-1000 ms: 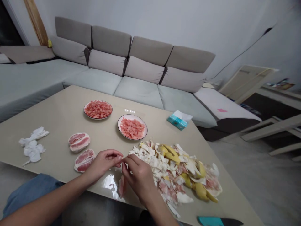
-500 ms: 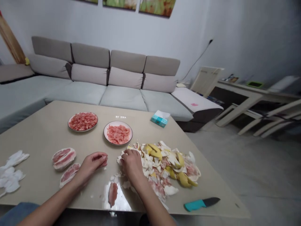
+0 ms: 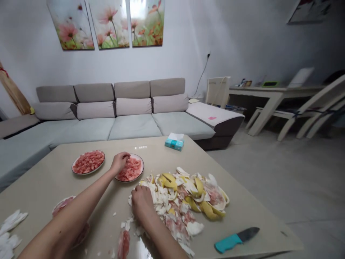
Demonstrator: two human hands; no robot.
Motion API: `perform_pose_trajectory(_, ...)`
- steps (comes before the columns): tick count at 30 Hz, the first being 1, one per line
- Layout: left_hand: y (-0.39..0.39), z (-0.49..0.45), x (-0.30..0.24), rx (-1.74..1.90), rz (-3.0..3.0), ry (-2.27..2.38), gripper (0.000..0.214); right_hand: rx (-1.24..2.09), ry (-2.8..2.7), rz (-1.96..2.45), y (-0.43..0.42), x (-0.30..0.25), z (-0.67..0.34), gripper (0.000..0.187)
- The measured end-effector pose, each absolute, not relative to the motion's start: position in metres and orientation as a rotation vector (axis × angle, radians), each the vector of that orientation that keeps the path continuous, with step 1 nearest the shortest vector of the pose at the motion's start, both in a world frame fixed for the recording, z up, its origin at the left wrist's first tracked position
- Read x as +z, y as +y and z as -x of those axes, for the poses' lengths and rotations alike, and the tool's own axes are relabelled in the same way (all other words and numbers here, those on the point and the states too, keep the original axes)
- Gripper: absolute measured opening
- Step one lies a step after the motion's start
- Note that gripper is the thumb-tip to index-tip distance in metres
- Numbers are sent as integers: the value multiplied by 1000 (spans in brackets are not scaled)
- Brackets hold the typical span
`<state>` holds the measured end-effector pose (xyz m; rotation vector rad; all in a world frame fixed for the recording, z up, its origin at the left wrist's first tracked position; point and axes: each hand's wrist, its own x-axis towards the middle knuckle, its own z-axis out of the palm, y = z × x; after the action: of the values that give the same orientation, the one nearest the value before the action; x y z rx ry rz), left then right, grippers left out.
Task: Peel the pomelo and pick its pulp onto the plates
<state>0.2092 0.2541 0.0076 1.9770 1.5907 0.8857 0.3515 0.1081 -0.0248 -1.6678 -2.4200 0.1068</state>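
Observation:
My left hand [image 3: 120,160] reaches forward over the near plate of pink pomelo flesh [image 3: 131,169], its fingers curled down onto the pieces. My right hand [image 3: 141,202] rests closed at the left edge of the heap of white and yellow pomelo peel [image 3: 183,196]; what it holds, if anything, is hidden. A single peeled pink segment [image 3: 123,244] lies near the table's front edge. A second plate of pink flesh [image 3: 88,162] stands further left. Two pomelo sections [image 3: 62,205] lie partly under my left forearm.
A knife with a teal handle [image 3: 236,239] lies at the front right of the beige table [image 3: 40,187]. A teal tissue pack [image 3: 174,142] sits at the far edge. Crumpled white tissues [image 3: 9,230] lie at the front left. A grey sofa [image 3: 113,118] stands behind.
My left hand moved forward from the table front to the near plate. My right hand shifted to the peel heap. The view tilted up and showed the wall pictures.

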Motion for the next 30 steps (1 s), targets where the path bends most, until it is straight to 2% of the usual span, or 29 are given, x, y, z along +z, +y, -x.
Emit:
perform_pose_trajectory(3,248,-204,12,800,-2100,1584,23,115,-2421,1645,106,-22,-352,22)
perform_pose_trajectory(8,218,-192,22,647,-2272,1564,31,172,-2431,1637,104,-17,-354,24)
perform_pose_trajectory(13,120,-184,17,408,-2337,1560,21,189,-2414,1642,103,-8,-358,25)
perform_pose_trajectory(16,50,-186,-5,176,-2264,1669,38,209,-2403,1649,103,-6,-358,25)
perform_pose_trajectory(19,14,-189,-28,-13,-2089,1753,44,258,-2412,1662,102,-7,-354,25)
perform_pose_trajectory(24,25,-180,-33,207,-1853,1551,31,366,-2402,1674,94,-7,-350,24)
perform_pose_trajectory(30,52,-160,-18,703,-1495,1283,33,1190,-1997,1157,84,-6,-348,35)
